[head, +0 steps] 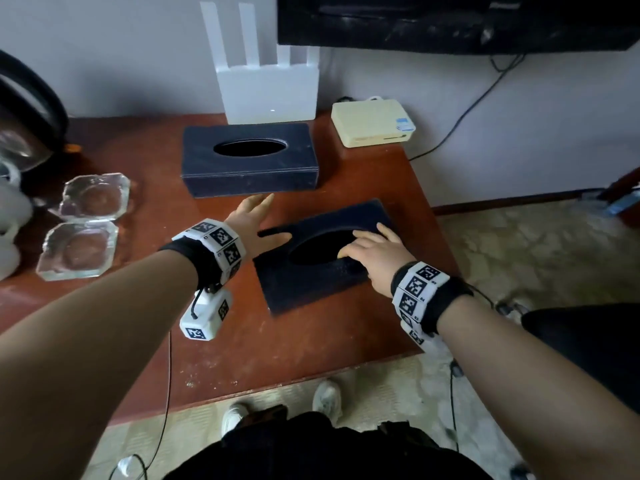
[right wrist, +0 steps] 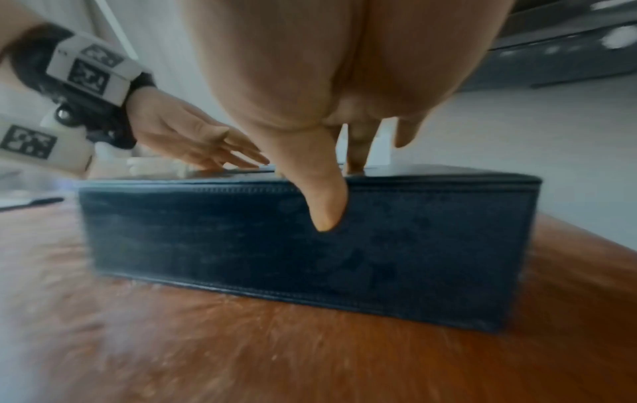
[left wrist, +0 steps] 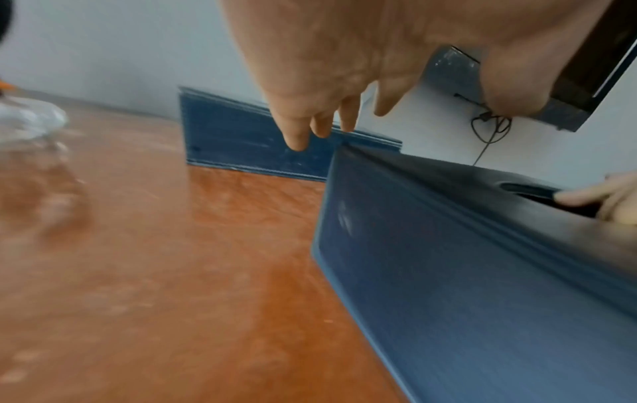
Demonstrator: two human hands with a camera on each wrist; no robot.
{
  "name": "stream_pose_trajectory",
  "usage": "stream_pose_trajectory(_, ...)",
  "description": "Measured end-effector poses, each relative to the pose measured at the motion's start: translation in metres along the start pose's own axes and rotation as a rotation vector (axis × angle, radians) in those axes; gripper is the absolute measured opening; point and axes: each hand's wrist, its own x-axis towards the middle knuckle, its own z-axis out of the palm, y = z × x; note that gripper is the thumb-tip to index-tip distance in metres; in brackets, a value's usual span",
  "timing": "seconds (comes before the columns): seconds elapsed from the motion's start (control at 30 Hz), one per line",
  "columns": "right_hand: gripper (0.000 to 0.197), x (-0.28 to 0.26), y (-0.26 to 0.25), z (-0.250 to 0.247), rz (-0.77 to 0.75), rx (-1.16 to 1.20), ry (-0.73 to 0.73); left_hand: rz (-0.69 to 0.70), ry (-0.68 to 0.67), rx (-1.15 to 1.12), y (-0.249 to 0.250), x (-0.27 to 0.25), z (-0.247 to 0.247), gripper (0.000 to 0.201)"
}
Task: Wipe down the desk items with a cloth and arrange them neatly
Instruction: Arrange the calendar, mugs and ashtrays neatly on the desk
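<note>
The right hand (head: 372, 254) is gripping the near tissue box (head: 311, 282), thumb (right wrist: 324, 201) down its side and fingers on its top, at about four o'clock on the desk (head: 242, 341), while the left hand (head: 252, 226), fingers straight and holding nothing, is hovering between it and the far tissue box (head: 249, 159) at twelve.

I see dim, flat light with soft shadows on the desk (head: 145, 341). Both wrist views smear with motion blur; edges around the desk bow.
</note>
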Motion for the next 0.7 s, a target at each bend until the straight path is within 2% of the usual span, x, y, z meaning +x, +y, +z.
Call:
stream_pose_trajectory(0.07,0.07,0.016,-0.004,-0.006,-0.086,-0.08,0.049,-0.025,0.018,0.004,-0.013,-0.01,-0.004,0.078)
stream_pose_trajectory(0.13,0.063,0.03,-0.009,-0.011,-0.093,-0.084,0.169,-0.045,-0.011,0.007,-0.022,-0.019,-0.005,0.072)
stream_pose_trajectory(0.2,0.053,0.04,-0.012,-0.015,0.035,0.018,0.331,-0.059,-0.047,-0.027,-0.028,-0.026,-0.004,0.068)
stream_pose_trajectory(0.23,0.052,0.043,-0.014,-0.016,0.139,0.115,0.366,-0.071,-0.056,-0.07,-0.03,-0.028,-0.003,0.067)
stream_pose_trajectory(0.27,0.052,0.045,-0.016,-0.016,0.237,0.244,0.351,-0.088,-0.065,-0.115,-0.032,-0.03,-0.002,0.067)
stream_pose_trajectory(0.33,0.048,0.048,-0.02,-0.012,0.353,0.481,0.196,-0.133,-0.086,-0.172,-0.036,-0.034,-0.001,0.069)
stream_pose_trajectory(0.4,0.044,0.048,-0.025,-0.007,0.352,0.54,0.008,-0.171,-0.089,-0.235,-0.038,-0.038,-0.001,0.073)
stream_pose_trajectory(0.43,0.042,0.047,-0.028,-0.006,0.339,0.547,-0.034,-0.181,-0.084,-0.261,-0.038,-0.04,-0.002,0.075)
stream_pose_trajectory(0.53,0.039,0.047,-0.036,-0.012,0.293,0.514,-0.067,-0.208,-0.099,-0.314,-0.038,-0.043,-0.002,0.086)
stream_pose_trajectory(0.6,0.046,0.052,-0.043,-0.02,0.263,0.429,-0.098,-0.21,-0.167,-0.354,-0.038,-0.049,0.001,0.095)
stream_pose_trajectory(0.7,0.053,0.066,-0.057,-0.034,0.161,0.479,-0.04,-0.19,-0.24,-0.397,-0.04,-0.057,0.007,0.093)
